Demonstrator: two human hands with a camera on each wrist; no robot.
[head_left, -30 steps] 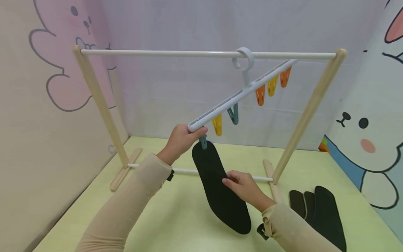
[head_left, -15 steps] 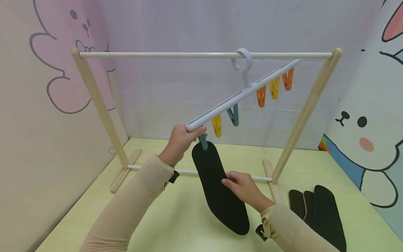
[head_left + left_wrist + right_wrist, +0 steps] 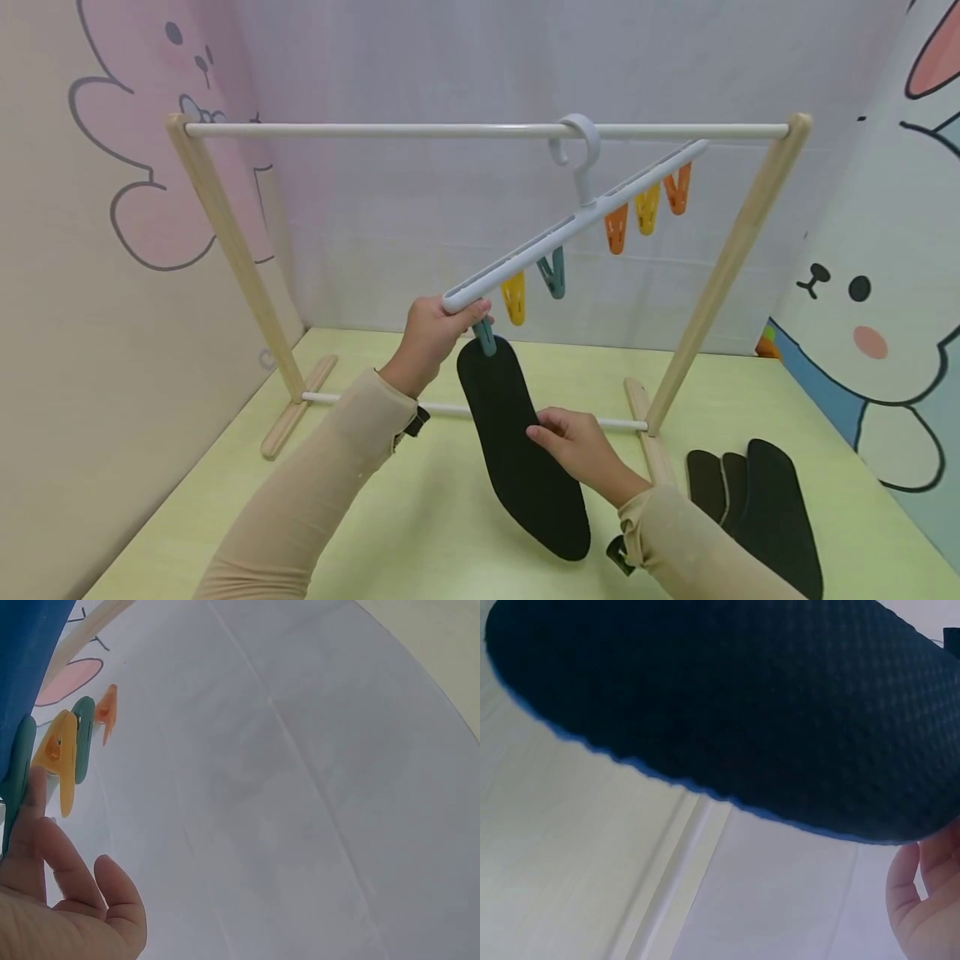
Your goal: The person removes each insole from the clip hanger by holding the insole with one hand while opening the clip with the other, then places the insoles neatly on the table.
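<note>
My left hand (image 3: 431, 337) is at the lowered left end of a white clip hanger (image 3: 525, 258), its thumb and fingers pinching the green clothespin (image 3: 484, 337) there. That clothespin overlaps the narrow top end of a black insole (image 3: 517, 450), which slants down to the right above the table. Halfway down, my right hand (image 3: 581, 446) pinches the insole's right edge between thumb and fingers. The right wrist view has the insole's textured underside (image 3: 727, 712) with a blue rim. In the left wrist view the green clothespin (image 3: 19, 776) lies against my fingers (image 3: 71, 862).
The hanger's hook (image 3: 585, 150) hangs on the white top rod (image 3: 375, 131) of a wooden rack (image 3: 720, 275). Yellow, green and orange clothespins (image 3: 617, 227) line the hanger. More dark insoles (image 3: 776, 517) lie on the yellow table (image 3: 397, 517) at right, near my right sleeve (image 3: 705, 542).
The insole's lower end has swung slightly left. Both hands keep their holds and have barely moved; the hanger's far end rocks a little.
</note>
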